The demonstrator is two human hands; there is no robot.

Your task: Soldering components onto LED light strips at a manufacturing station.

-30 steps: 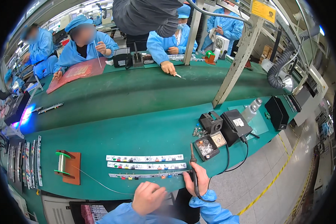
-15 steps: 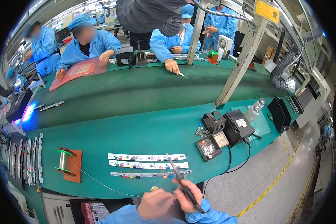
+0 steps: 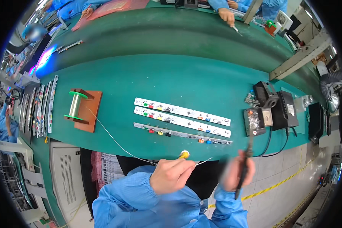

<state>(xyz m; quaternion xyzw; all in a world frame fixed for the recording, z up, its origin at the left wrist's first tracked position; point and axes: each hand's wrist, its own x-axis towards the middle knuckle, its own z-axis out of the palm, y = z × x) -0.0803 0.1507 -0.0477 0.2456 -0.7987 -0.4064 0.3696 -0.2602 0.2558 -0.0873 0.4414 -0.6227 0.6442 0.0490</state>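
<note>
My left hand (image 3: 173,174) is closed at the table's front edge, pinching a thin solder wire (image 3: 117,142). The wire runs back to a green-ended spool (image 3: 75,105) on a brown stand, and its free end sticks out past my fingers to the right. A small yellow-and-white round piece (image 3: 184,154) is just beyond that hand. My right hand (image 3: 237,174), partly blurred, grips a black soldering iron (image 3: 245,167) pointing away from me, its tip close to a black tray (image 3: 254,121) of small shiny bits. Three narrow circuit board strips (image 3: 182,121) with coloured connectors lie ahead; the nearest seems turned on edge.
Beside the tray stand a black iron holder (image 3: 266,94) and a dark box with cables (image 3: 285,110). More board strips (image 3: 40,110) are lined up at the left. A metal post (image 3: 300,57) rises at the far right. Across the green belt, a co-worker's hand (image 3: 227,17) holds a thin tool.
My right hand has carried the soldering iron right, from above the strips to near the black tray. My left hand still pinches the wire near the edge. The view has tilted down.
</note>
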